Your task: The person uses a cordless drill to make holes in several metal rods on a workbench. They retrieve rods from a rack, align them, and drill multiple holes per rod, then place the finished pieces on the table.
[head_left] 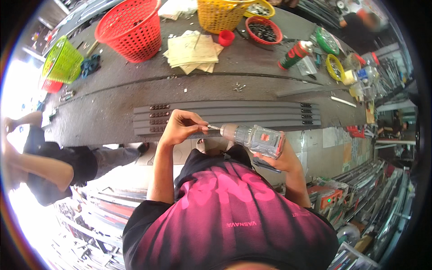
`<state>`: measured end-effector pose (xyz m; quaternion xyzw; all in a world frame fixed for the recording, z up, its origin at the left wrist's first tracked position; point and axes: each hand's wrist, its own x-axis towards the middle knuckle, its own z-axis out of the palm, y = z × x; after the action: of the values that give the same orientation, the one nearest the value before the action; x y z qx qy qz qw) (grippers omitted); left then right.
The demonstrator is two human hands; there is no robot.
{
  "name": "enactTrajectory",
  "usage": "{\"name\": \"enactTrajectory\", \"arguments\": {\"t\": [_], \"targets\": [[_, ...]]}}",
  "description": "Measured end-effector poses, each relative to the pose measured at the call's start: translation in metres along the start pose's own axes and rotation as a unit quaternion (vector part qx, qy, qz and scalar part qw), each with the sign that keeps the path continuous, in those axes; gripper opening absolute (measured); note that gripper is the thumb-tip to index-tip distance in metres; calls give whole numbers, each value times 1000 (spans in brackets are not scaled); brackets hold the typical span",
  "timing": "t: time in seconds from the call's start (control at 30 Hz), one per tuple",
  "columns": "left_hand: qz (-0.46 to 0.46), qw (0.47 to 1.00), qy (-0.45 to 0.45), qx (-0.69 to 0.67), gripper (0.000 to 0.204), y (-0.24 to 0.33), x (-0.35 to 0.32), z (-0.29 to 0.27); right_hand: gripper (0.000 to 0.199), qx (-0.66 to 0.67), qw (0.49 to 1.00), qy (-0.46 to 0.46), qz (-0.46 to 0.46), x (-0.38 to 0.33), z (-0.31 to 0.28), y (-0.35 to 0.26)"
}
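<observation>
My right hand (287, 155) is wrapped round the handle of a cordless drill (252, 136), held level at the bench's near edge. The drill's thin bit (214, 127) points left. At its tip, my left hand (183, 127) is closed in a pinch of thumb and forefinger; anything small between them is too tiny to make out. Just beyond both hands, several long grey bars (252, 107) lie side by side across the bench. Dark fittings sit in rows near their left ends (159, 107) and right ends (306, 110).
On the bench (112, 101) stand a red basket (132, 31), a yellow basket (220, 15), a green basket (63, 60), stacked papers (192, 50), a red bowl of small parts (263, 31) and a spray can (294, 55). Another person (58, 164) is close on the left.
</observation>
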<state>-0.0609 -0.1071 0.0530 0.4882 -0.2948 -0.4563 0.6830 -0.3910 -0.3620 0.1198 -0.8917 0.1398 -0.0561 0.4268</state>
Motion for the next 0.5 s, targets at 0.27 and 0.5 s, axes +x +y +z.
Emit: {"name": "enactTrajectory", "arguments": {"t": [0.27,0.5], "targets": [[151,881,336,298,69,-12,-74,1,48,53,996,-54,-41,78,9,-85],[76,619,424,657,58,-59,-100,-40,45,133,957,-241,94,183,44,-129]]}}
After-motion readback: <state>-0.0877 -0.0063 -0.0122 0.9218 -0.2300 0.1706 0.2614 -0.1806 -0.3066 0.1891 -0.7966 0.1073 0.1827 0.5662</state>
